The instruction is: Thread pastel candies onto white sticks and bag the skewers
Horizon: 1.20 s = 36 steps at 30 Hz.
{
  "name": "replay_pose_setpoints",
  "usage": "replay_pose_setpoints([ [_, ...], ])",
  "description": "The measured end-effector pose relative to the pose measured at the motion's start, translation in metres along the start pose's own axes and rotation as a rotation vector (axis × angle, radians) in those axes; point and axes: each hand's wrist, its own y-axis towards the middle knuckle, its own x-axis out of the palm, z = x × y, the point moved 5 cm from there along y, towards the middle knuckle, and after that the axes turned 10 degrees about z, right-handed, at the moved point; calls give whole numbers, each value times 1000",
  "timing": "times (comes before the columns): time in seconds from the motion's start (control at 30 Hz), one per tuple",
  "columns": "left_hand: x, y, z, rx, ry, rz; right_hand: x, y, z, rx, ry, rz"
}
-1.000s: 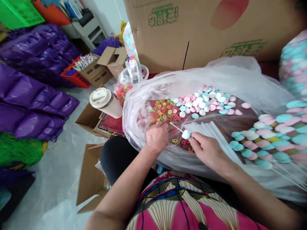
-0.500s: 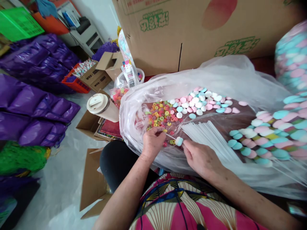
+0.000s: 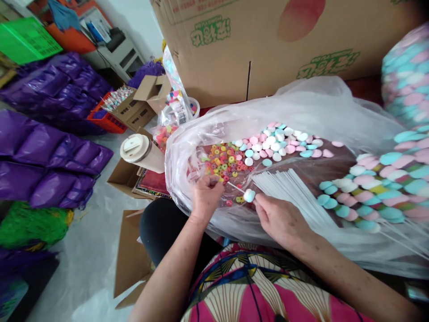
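Observation:
My right hand (image 3: 279, 219) is closed on a thin white stick that carries a pale blue marshmallow (image 3: 249, 195) near its tip. My left hand (image 3: 205, 197) is pinched shut at the edge of a pile of coloured ring candies (image 3: 225, 161), close to the stick's free end; what its fingers hold is hidden. Both hands rest on a clear plastic sheet (image 3: 301, 107) spread over my lap. Beside my right hand lies a bundle of bare white sticks (image 3: 291, 188). Loose pink, white and blue marshmallows (image 3: 284, 143) lie further back.
Finished skewers of marshmallows (image 3: 375, 188) are stacked at the right. A large cardboard box (image 3: 268, 40) stands behind. A lidded cup (image 3: 140, 152), small open boxes (image 3: 134, 103) and purple bags (image 3: 50, 134) sit at the left on the floor.
My left hand drew back from the ring pile toward the stick's tip and closed into a pinch. The right hand and marshmallow shifted slightly left.

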Motion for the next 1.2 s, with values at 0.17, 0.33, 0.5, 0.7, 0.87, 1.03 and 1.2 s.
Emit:
replay_pose_setpoints([
  [0.17,4,-8,11,150,43,15,-3,1,-4,1,-45,-37],
  [0.33,9,-15,11,117,17,-6,-8,-1,-7,9,-59,-76],
  [0.5,16,-32,26,382,125,-167,-4,6,-3,24,-13,-4],
  [0.7,10,8,41,430,424,-60,8,13,18,68,224,114],
  [0.87,18,19,36,315,346,-86,4,8,19,74,147,108],
  [1.03,20,4,18,-191,-279,-232,2,9,12,75,59,17],
  [1.2,21,-2,21,-201,-394,-199,-5,8,6,52,-15,-20],
])
